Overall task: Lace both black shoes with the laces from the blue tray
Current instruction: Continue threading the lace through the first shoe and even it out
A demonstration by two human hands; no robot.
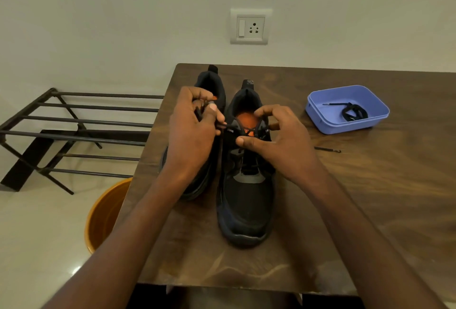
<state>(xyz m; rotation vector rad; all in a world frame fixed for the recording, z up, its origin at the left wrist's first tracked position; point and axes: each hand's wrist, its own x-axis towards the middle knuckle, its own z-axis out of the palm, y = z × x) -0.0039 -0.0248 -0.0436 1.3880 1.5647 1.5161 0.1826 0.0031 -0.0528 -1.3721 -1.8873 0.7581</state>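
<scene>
Two black shoes are sitting side by side on a brown table (370, 197), toes pointing near. The right shoe (245, 210) is the nearer one, and a black lace (249, 131) is crossing over its orange tongue near the top. The right hand (276, 141) is resting on that shoe, with its thumb and curled fingers pinching the lace at the right side of the top holes. The left hand (195, 123) is hanging over the left shoe (209, 86), with its fingers curled tight around the other end of the lace. A loose lace tip (328, 149) is lying on the table to the right. Farther right, a blue tray (320, 111) is holding one more black lace (352, 112), all bunched up. On the floor to the left, an orange bucket (103, 215) and a black rack (74, 133) are standing.
</scene>
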